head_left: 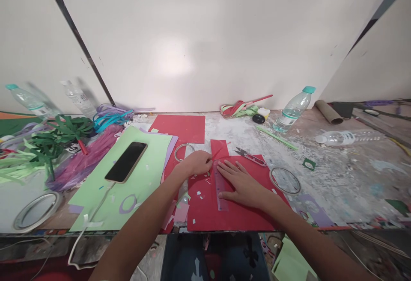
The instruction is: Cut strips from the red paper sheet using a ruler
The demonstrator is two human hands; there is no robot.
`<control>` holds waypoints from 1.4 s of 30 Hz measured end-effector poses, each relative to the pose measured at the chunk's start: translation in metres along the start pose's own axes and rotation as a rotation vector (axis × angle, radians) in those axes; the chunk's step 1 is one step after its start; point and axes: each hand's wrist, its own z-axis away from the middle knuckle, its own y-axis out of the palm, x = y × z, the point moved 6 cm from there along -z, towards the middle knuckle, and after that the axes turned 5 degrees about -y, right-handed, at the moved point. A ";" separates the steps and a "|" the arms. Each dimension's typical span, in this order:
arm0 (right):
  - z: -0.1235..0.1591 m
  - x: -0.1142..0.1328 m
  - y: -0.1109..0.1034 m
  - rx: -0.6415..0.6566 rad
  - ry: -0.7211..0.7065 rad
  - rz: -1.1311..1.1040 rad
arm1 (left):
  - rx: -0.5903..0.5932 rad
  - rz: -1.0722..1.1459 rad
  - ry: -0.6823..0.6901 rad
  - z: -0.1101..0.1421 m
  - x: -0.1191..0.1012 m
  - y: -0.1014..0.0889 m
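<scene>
Head view: your right hand (239,184) lies flat with its fingers spread, pressing a clear purple-tinted ruler (221,191) onto a large red sheet (205,212) at the near edge of the worktable (346,187). Your left hand (199,162) is curled near the ruler's far end, its fingertips close together by a thin red strip (218,150); you cannot tell from here whether they actually pinch it. A narrower red piece (218,145) sticks out beyond the sheet's far side. Small thread snips (252,157) lie to the right of that piece, on the sheet's far edge, and a roll of tape (284,181) sits at its right edge. Another tape roll (184,152) is just beyond your left forearm. Farther left, a dark-screened phone (126,162) rests on light green paper (150,152), its white cable (96,206) running toward you. Beyond the sheet, to the right, a clear bottle (293,110) with a teal cap stands tilted.
</scene>
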 end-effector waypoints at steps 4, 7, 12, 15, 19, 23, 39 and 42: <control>-0.001 -0.002 0.001 0.020 0.004 -0.015 | -0.001 -0.003 -0.002 0.000 0.000 0.000; -0.001 -0.002 0.001 0.026 0.006 -0.016 | 0.001 -0.006 0.000 0.000 0.000 0.001; -0.001 -0.003 0.002 0.024 0.009 -0.006 | -0.003 -0.023 0.011 0.001 -0.001 0.000; -0.001 -0.002 0.001 0.007 0.001 -0.016 | -0.003 -0.042 0.021 0.001 -0.003 0.001; -0.001 -0.001 0.000 0.004 -0.008 -0.022 | -0.004 -0.073 0.030 0.001 -0.006 0.002; -0.001 -0.001 -0.001 -0.010 -0.015 -0.018 | -0.005 -0.093 0.030 0.001 -0.008 0.003; -0.001 -0.002 0.001 -0.002 0.006 -0.017 | 0.000 -0.133 0.007 0.005 -0.014 0.000; -0.001 -0.002 0.001 -0.010 -0.001 -0.006 | 0.001 -0.135 0.008 0.005 -0.014 0.000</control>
